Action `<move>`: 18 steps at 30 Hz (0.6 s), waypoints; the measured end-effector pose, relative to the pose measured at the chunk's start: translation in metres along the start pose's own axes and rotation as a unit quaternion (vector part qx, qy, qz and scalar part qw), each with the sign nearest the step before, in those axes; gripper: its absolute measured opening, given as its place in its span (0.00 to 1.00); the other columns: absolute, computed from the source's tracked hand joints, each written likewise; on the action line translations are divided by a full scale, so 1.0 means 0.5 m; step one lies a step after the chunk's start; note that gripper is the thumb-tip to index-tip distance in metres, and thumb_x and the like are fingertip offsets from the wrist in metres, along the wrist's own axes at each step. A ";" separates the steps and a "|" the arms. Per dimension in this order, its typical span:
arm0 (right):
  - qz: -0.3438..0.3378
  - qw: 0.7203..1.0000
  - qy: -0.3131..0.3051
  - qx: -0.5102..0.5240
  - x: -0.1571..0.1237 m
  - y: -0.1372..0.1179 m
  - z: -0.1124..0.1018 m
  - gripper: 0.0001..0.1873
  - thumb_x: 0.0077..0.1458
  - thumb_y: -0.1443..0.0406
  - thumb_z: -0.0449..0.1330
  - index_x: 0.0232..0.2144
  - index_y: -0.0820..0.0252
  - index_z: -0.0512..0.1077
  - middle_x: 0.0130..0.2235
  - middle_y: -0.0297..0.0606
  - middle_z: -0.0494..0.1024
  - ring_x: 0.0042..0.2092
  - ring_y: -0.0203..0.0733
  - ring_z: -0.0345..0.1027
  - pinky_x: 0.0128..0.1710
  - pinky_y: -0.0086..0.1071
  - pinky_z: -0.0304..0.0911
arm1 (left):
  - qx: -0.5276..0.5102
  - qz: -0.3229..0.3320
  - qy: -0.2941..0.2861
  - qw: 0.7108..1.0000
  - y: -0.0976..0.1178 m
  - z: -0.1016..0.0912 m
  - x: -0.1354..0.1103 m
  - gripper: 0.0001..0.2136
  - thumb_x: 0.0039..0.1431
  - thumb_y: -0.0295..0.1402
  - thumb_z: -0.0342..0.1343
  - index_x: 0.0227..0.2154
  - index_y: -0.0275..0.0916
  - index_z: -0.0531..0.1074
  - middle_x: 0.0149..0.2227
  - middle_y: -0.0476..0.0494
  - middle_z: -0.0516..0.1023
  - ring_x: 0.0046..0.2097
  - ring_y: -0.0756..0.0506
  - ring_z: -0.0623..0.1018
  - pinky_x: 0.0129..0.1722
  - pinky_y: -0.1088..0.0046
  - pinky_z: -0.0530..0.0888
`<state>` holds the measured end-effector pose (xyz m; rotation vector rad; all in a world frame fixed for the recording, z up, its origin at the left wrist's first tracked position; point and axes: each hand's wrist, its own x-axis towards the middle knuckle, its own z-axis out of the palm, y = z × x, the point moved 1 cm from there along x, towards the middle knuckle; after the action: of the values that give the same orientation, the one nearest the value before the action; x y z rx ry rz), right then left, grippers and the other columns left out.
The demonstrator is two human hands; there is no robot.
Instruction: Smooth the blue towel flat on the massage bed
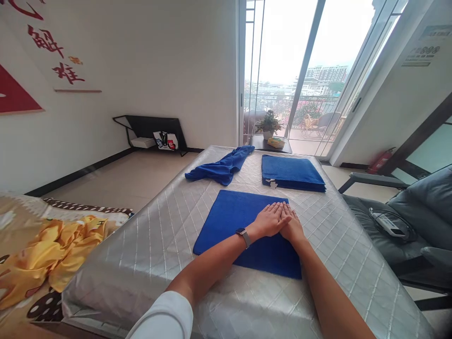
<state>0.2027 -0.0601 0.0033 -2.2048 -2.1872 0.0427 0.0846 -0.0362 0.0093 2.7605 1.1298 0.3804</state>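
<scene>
A blue towel (226,221) lies spread flat on the silver quilted bed cover (158,245). My left hand (270,219), with a watch on its wrist, rests palm down near the towel's right side, fingers stretched out. Beside it, touching it, my right hand (291,226) also lies flat, partly covered by the left. Behind the towel, to the right, sits a neat stack of folded blue towels (293,170) with a white tag at its front edge. A crumpled blue towel (224,167) lies at the far left of the bed.
A dark armchair (416,207) with a corded controller (386,222) on its seat stands at the right. Yellow patterned bedding (52,254) lies at the left. Beyond the bed, a small table (257,142) holds a potted plant (269,123) and a tissue pack (276,142).
</scene>
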 end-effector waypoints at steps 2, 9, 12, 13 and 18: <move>0.005 1.000 0.001 0.008 0.001 -0.002 -0.003 0.32 0.67 0.62 0.38 0.70 0.69 0.47 0.72 0.47 0.45 0.72 0.45 0.35 0.69 0.41 0.37 | 0.002 -0.029 0.001 1.000 -0.017 0.006 0.004 0.37 0.70 0.53 0.22 0.68 0.30 0.52 0.70 0.36 0.54 0.71 0.44 0.52 0.69 0.63 0.50; 0.024 0.999 0.005 0.038 0.011 -0.007 -0.004 0.35 0.68 0.57 0.34 0.70 0.73 0.47 0.72 0.47 0.46 0.72 0.46 0.37 0.69 0.42 0.37 | 0.038 -0.117 -0.010 0.992 -0.157 -0.037 -0.090 0.39 0.68 0.57 0.24 0.69 0.30 0.52 0.71 0.36 0.50 0.72 0.42 0.49 0.69 0.60 0.49; 0.019 0.999 0.005 0.035 0.014 -0.003 0.003 0.35 0.68 0.57 0.34 0.70 0.72 0.47 0.72 0.47 0.46 0.72 0.46 0.37 0.69 0.42 0.36 | 0.054 -0.173 -0.013 0.983 -0.230 -0.066 -0.145 0.39 0.68 0.57 0.24 0.69 0.31 0.51 0.71 0.36 0.50 0.72 0.41 0.49 0.69 0.58 0.49; 0.018 0.999 0.006 0.034 0.015 -0.001 0.005 0.35 0.68 0.57 0.34 0.70 0.72 0.47 0.72 0.47 0.46 0.72 0.46 0.36 0.69 0.42 0.36 | 0.058 -0.189 -0.013 0.980 -0.250 -0.073 -0.161 0.39 0.68 0.57 0.24 0.69 0.30 0.50 0.71 0.35 0.50 0.72 0.40 0.49 0.69 0.58 0.48; 0.018 0.999 0.009 0.035 0.015 0.002 0.010 0.35 0.68 0.57 0.34 0.70 0.73 0.47 0.72 0.47 0.46 0.72 0.46 0.36 0.70 0.43 0.37 | 0.059 -0.234 -0.001 0.970 -0.303 -0.085 -0.209 0.41 0.68 0.57 0.23 0.69 0.27 0.49 0.71 0.32 0.47 0.72 0.40 0.49 0.69 0.59 0.48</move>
<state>0.2036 -0.0524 -0.0016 -2.1990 -2.1029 0.0984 -0.1006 -0.0008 -0.0019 2.4652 1.7939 0.2557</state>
